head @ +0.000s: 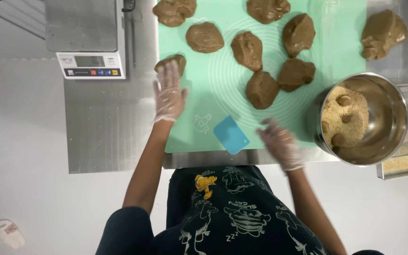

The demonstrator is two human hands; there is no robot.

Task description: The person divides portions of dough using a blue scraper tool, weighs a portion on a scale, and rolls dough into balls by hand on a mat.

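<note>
My left hand [169,93], in a clear plastic glove, lies flat with fingers apart on a small brown dough lump [172,61] at the left edge of the mint green silicone mat [213,89]. My right hand [279,141], also gloved and blurred, hovers over the mat's near edge, fingers apart and holding nothing. A blue plastic scraper [231,135] lies on the mat between my hands. Several brown dough portions [261,89] sit across the mat.
A steel bowl [387,123] with crumbs and a few coated balls stands at the right. Behind it a clear tub [404,59] holds a larger dough piece [382,34]. A digital scale [90,40] sits at the back left on the steel table [105,127].
</note>
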